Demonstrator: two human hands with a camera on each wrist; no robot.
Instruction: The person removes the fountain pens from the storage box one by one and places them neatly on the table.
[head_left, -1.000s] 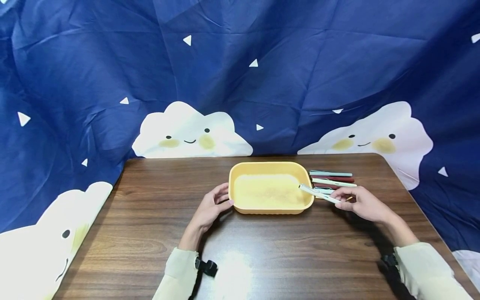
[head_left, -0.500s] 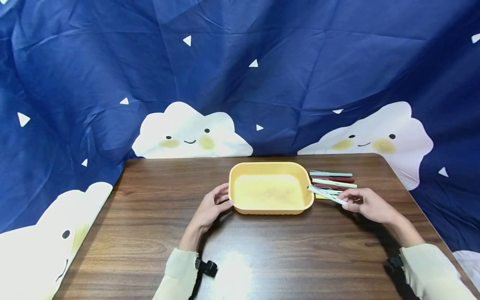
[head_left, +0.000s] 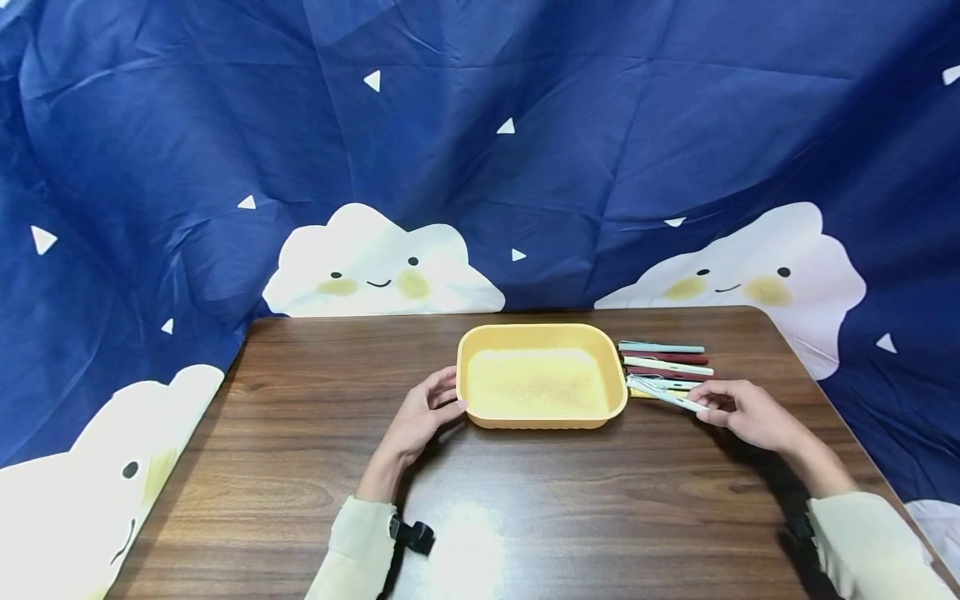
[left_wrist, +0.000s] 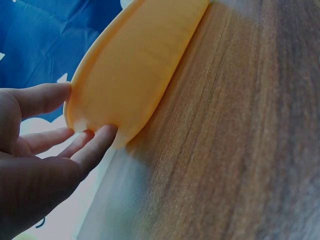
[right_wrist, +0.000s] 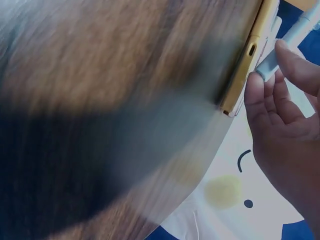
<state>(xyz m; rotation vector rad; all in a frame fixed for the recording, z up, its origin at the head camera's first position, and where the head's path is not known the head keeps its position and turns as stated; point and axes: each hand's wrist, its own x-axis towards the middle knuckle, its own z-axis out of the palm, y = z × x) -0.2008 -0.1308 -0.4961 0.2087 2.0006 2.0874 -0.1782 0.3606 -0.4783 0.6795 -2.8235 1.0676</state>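
Note:
A yellow rectangular tray (head_left: 543, 419) stands on the brown wooden table. My left hand (head_left: 416, 421) touches its left end from outside, fingertips and thumb resting against the wall (left_wrist: 125, 75). To the right of the tray, my right hand (head_left: 750, 417) pinches the near end of a pale pen (right_wrist: 295, 35) between thumb and fingers. That pen slants over the near end of a row of pens, its far end close to the tray's right side. In the row lie a light-blue pen (head_left: 663, 348), dark-red pens, a whitish pen (head_left: 678, 367) and a yellow pen (right_wrist: 245, 70).
A blue curtain (head_left: 480, 167) with smiling clouds hangs behind the table (head_left: 525, 500) and down its sides. Each wrist carries a black strapped camera, the left one (head_left: 412, 535) plainly visible. Bright glare lies on the table's near middle.
My right hand has moved right and slightly toward me with the pale pen, drawing its far end back from over the tray's right rim. My left hand and the tray stay put.

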